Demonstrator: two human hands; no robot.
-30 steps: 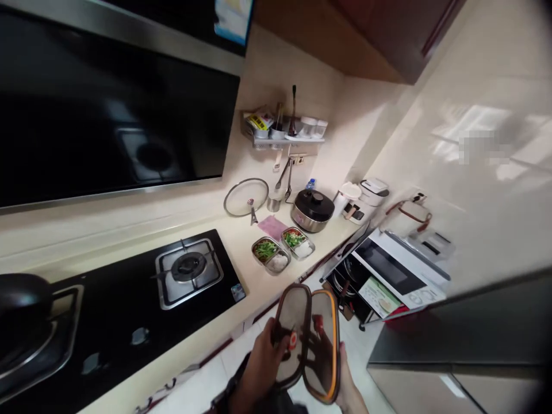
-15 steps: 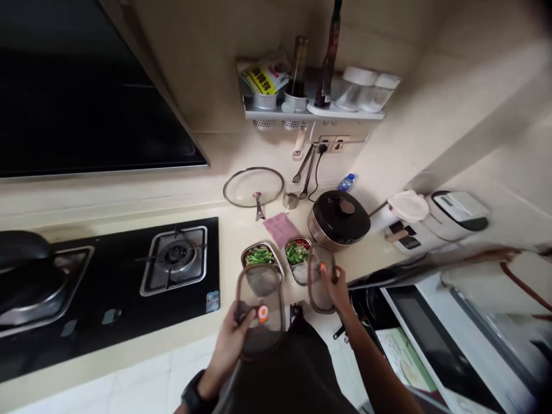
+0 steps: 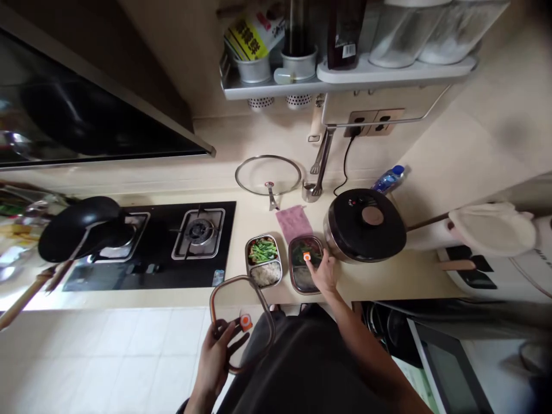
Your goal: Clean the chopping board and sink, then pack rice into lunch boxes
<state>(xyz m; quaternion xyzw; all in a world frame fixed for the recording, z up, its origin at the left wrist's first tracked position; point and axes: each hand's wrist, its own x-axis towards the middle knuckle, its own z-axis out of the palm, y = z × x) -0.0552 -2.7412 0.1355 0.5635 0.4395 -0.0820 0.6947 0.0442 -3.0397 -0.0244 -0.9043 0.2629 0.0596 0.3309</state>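
In my left hand is a clear lid with a dark rim and an orange sticker, tilted in front of the counter edge. Its fingers grip the near left edge. My right hand has its thumb on a second clear lid, the other fingers at its right edge. That lid lies over the right metal lunch box; greens show dimly through it. Beside it stands the uncovered left lunch box, with green vegetables in one compartment and white rice in the other.
A black electric cooker stands right of the boxes, a pink cloth behind them. A glass pot lid leans on the wall. The gas stove with a wok is at left. A shelf hangs above.
My right hand has brought its lid left onto the right lunch box. My left hand has moved left and down with the other lid, leaving the left box in full view. The camera view has shifted.
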